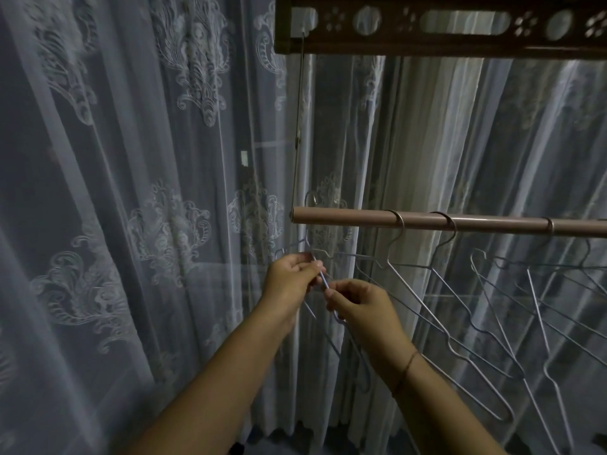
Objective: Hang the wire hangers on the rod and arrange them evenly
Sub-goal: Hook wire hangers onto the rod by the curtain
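A pinkish-brown rod (345,217) runs level from the middle of the view to the right edge. Three wire hangers hook over it; the nearest hung hanger (437,318) slants down to the right. Below the rod's left end, my left hand (290,274) and my right hand (359,307) both pinch a thin wire hanger (323,280) held off the rod. Its hook (310,198) pokes up just above the rod's left end. More wire hangs below my hands, and I cannot tell how many hangers they hold.
A cord (299,126) holds the rod's left end from a dark carved wooden beam (427,21) overhead. Sheer embroidered curtains (147,192) hang close behind everything.
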Demonstrator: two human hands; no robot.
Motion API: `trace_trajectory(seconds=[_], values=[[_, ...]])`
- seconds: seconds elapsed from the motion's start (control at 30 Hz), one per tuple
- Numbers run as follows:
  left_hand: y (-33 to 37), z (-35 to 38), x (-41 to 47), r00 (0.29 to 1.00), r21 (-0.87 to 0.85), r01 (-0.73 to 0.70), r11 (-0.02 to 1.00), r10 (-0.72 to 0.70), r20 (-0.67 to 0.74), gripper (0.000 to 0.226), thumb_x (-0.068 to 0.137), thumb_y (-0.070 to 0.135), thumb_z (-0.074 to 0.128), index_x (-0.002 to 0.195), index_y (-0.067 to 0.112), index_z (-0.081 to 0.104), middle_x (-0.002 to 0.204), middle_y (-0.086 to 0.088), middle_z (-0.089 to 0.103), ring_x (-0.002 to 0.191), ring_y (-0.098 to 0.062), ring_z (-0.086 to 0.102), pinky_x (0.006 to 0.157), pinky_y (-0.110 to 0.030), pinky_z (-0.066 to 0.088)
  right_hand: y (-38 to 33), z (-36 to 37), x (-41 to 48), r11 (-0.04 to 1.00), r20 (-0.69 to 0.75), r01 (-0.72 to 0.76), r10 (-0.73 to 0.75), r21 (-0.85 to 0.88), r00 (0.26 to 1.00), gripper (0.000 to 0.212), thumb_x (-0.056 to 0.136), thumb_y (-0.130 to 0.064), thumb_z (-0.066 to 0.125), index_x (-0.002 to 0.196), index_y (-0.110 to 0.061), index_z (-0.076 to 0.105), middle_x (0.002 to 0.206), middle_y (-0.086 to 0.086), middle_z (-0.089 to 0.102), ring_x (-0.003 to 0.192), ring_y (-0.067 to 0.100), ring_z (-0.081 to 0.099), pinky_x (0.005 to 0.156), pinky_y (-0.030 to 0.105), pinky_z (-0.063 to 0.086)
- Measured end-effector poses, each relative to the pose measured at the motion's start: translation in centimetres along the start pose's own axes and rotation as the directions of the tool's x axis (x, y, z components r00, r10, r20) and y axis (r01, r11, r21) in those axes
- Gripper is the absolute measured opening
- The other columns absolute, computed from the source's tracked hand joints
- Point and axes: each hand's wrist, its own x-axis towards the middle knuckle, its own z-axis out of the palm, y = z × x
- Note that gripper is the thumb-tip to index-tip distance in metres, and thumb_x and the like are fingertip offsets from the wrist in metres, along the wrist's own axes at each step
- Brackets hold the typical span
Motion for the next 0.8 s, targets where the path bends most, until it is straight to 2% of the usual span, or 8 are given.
trace_trajectory(seconds=[0.17, 0.27, 0.4, 0.5, 0.6, 0.67, 0.73, 0.8], values=[[-2.0, -1.0, 0.3, 0.997, 0.038, 0.072, 0.997, -0.072, -0.009, 0.031, 0.088, 0.007, 0.058, 0.118, 0.005, 0.058, 0.094, -0.006, 0.068, 0.072, -0.009, 0.060, 0.062, -0.018, 0.045, 1.5, 0.8, -0.3, 0.998, 0.030, -0.054, 0.054, -0.014, 0.998, 0.016, 0.088, -0.018, 0.056, 0.078, -0.026, 0.064, 0.073, -0.004, 0.064, 0.067, 0.004, 0.057, 0.061, 0.016, 0.048], [-3.9, -2.6, 0.4, 0.991, 0.105, 0.134, 0.985, -0.133, -0.017, 0.031, 0.085, 0.006, 0.059, 0.116, 0.007, 0.061, 0.086, -0.004, 0.067, 0.071, -0.011, 0.058, 0.066, -0.021, 0.046, 2.4, 0.8, -0.7, 0.997, 0.072, -0.082, 0.082, -0.014, 0.994, 0.014, 0.089, -0.019, 0.054, 0.081, -0.024, 0.064, 0.076, -0.004, 0.063, 0.071, 0.007, 0.057, 0.064, 0.018, 0.046], [-6.2, -5.9, 0.5, 0.983, 0.215, 0.180, 0.960, -0.172, -0.059, 0.028, 0.084, -0.002, 0.055, 0.110, 0.002, 0.064, 0.073, -0.003, 0.062, 0.065, -0.012, 0.055, 0.057, -0.018, 0.045, 3.8, 0.4, -0.6, 0.992, 0.075, -0.122, 0.124, -0.033, 0.989, 0.012, 0.090, -0.019, 0.053, 0.091, -0.020, 0.064, 0.083, -0.004, 0.063, 0.074, 0.007, 0.058, 0.063, 0.017, 0.044], [-7.4, -8.5, 0.2, 0.984, 0.290, 0.163, 0.943, -0.136, -0.111, 0.023, 0.087, -0.002, 0.052, 0.104, 0.003, 0.066, 0.072, -0.003, 0.061, 0.060, -0.011, 0.050, 0.049, -0.009, 0.043, 4.8, 0.8, -0.4, 0.991, 0.093, -0.125, 0.128, -0.043, 0.987, 0.012, 0.089, -0.017, 0.053, 0.093, -0.022, 0.063, 0.091, -0.004, 0.064, 0.081, 0.006, 0.060, 0.067, 0.018, 0.046], [-7.9, -10.9, 0.1, 0.988, 0.416, 0.114, 0.902, -0.059, -0.142, 0.015, 0.088, 0.004, 0.056, 0.090, 0.013, 0.067, 0.082, -0.005, 0.067, 0.074, -0.016, 0.055, 0.064, -0.019, 0.044, 5.4, 1.6, -0.3, 0.992, 0.111, -0.105, 0.113, -0.076, 0.987, 0.013, 0.090, -0.017, 0.053, 0.090, -0.028, 0.061, 0.091, -0.008, 0.063, 0.083, 0.004, 0.060, 0.065, 0.016, 0.046], [-7.6, -12.2, -0.3, 0.994, 0.537, 0.075, 0.840, -0.018, -0.111, 0.015, 0.090, 0.008, 0.055, 0.091, 0.012, 0.070, 0.089, -0.004, 0.068, 0.083, -0.015, 0.058, 0.068, -0.019, 0.043, 5.7, 2.1, -0.3, 0.990, 0.146, -0.085, 0.101, -0.108, 0.984, 0.014, 0.090, -0.018, 0.053, 0.093, -0.030, 0.060, 0.095, -0.006, 0.063, 0.086, 0.005, 0.060, 0.066, 0.017, 0.048], [-7.2, -13.2, -0.9, 0.998, 0.625, 0.043, 0.780, -0.007, -0.061, 0.020, 0.091, 0.011, 0.053, 0.096, 0.012, 0.072, 0.094, -0.004, 0.069, 0.086, -0.019, 0.060, 0.071, -0.021, 0.045, 5.9, 2.4, -0.2, 0.985, 0.184, -0.057, 0.087, -0.164, 0.979, 0.015, 0.090, -0.020, 0.053, 0.101, -0.028, 0.060, 0.102, -0.004, 0.061, 0.093, 0.009, 0.059, 0.073, 0.020, 0.050], [-6.8, -14.0, -1.4, 0.999, 0.668, 0.025, 0.744, 0.013, -0.052, 0.020, 0.091, 0.015, 0.053, 0.093, 0.019, 0.072, 0.096, -0.006, 0.071, 0.091, -0.026, 0.064, 0.081, -0.032, 0.050, 6.2, 2.6, 0.0, 0.959, 0.207, 0.002, 0.059, -0.284, 0.977, 0.021, 0.089, -0.024, 0.054, 0.110, -0.027, 0.059, 0.113, -0.005, 0.056, 0.103, 0.009, 0.054, 0.083, 0.021, 0.048]])
